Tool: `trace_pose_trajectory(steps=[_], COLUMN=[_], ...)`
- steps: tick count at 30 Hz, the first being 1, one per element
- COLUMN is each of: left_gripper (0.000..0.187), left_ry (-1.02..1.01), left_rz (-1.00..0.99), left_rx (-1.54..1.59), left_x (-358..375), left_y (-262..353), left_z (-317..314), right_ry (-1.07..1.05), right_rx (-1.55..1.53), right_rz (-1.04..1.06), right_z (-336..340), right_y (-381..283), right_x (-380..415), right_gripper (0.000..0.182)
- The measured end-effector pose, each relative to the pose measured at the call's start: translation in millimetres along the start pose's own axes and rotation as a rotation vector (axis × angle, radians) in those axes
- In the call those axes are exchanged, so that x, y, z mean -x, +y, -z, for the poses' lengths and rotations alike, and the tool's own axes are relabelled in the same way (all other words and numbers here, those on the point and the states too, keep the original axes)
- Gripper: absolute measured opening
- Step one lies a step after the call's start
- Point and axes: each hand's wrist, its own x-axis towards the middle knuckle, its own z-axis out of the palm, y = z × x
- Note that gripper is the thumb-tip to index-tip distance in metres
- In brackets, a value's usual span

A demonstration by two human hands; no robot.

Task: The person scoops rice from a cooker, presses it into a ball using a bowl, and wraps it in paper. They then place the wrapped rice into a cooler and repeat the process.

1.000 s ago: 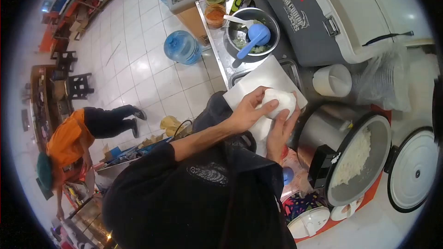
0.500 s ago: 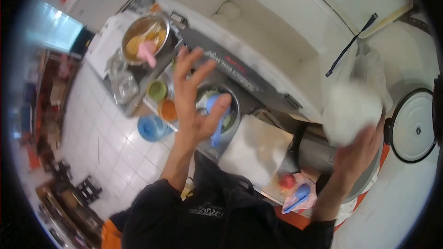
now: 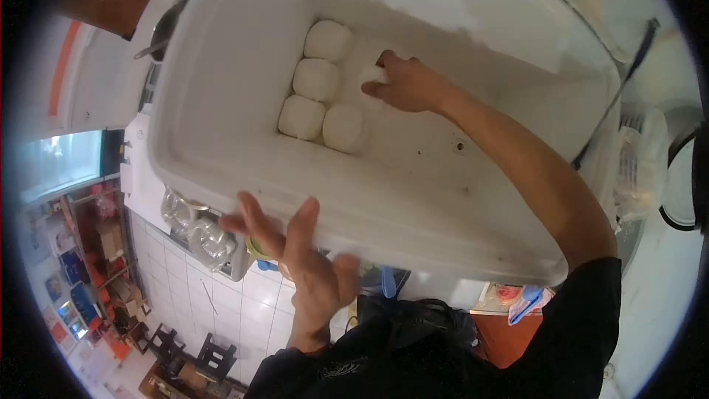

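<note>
Inside the large white cooler box [image 3: 384, 210], my right hand [image 3: 410, 85] is low over the floor. Its fingers curl round a pale rounded bundle [image 3: 374, 75], which they partly hide. To the left of that hand, several white rounded bundles lie against the box's left end, among them a top one [image 3: 328, 40], a middle one [image 3: 316, 79] and a lower one [image 3: 301, 117]. My left hand [image 3: 314, 270] is just outside the front rim, with its fingers spread and nothing in them.
Clear plastic containers [image 3: 212, 242] are at the lower left, beyond the front rim. A black strap [image 3: 620, 92] hangs at the box's right end, near a plastic bag [image 3: 639, 177]. A round lid [image 3: 681, 185] is at far right. Blue-handled utensils [image 3: 527, 303] lie below the box.
My right hand has moved left and into the box with the white bundle. My left hand is now lower in view, still spread. The view has shifted over the box, showing several bundles inside.
</note>
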Motion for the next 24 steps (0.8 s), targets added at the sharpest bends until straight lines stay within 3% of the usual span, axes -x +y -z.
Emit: trace_pose_trajectory(steps=[3,6,8,9,11,12,14,16,18,20,21,24], left_gripper=[0.05,0.049,0.048,0.048,0.049,0.054,0.066,0.069,0.075,0.081,0.084,0.087], left_ry=[0.099,0.166,0.185,0.204,0.225,0.18,0.1,0.109,0.124,0.129,0.137,0.119], left_rz=[-0.009,-0.027,-0.044,-0.048,-0.057,-0.05,-0.055,-0.027,0.028,0.018,0.002,-0.079], left_rx=[-0.063,-0.109,-0.103,-0.071,-0.033,-0.066,-0.149,-0.145,-0.065,0.043,0.07,-0.029], left_x=[-1.4,-1.9,-0.1,0.0,0.7,1.3,1.4,-1.5,-2.5,-7.5,-12.5,-17.1], left_y=[3.5,-2.7,-6.1,-7.3,-8.3,-9.4,-12.4,-16.0,-8.2,-2.7,-3.7,-17.8], left_z=[-6.9,-14.1,-17.5,-20.1,-21.3,-17.6,-10.5,-11.0,-16.9,-18.0,-18.2,-15.1], right_ry=[-0.155,-0.191,-0.107,-0.098,0.254,0.259,-0.151,-0.171,0.0,0.302,0.313,0.223], right_rx=[0.029,-0.224,0.027,0.027,0.528,0.527,0.224,0.264,0.362,0.438,0.444,0.033], right_rz=[0.014,-0.018,0.249,0.244,0.292,0.282,0.063,0.172,0.279,0.398,0.284,-0.02], right_z=[-20.9,-28.7,-58.5,-56.0,-52.3,-37.3,26.0,75.2,109.6,131.6,142.1,203.7], right_y=[-1.6,0.6,21.4,18.7,12.3,3.3,-25.8,-43.4,-47.7,-24.4,-35.8,-25.4], right_x=[-11.9,-34.0,-54.1,-51.3,-42.4,-35.5,-11.5,41.4,112.8,184.5,237.6,421.2], right_gripper=[0.071,0.066,0.06,0.06,0.056,0.056,0.056,0.054,0.05,0.045,0.045,0.052])
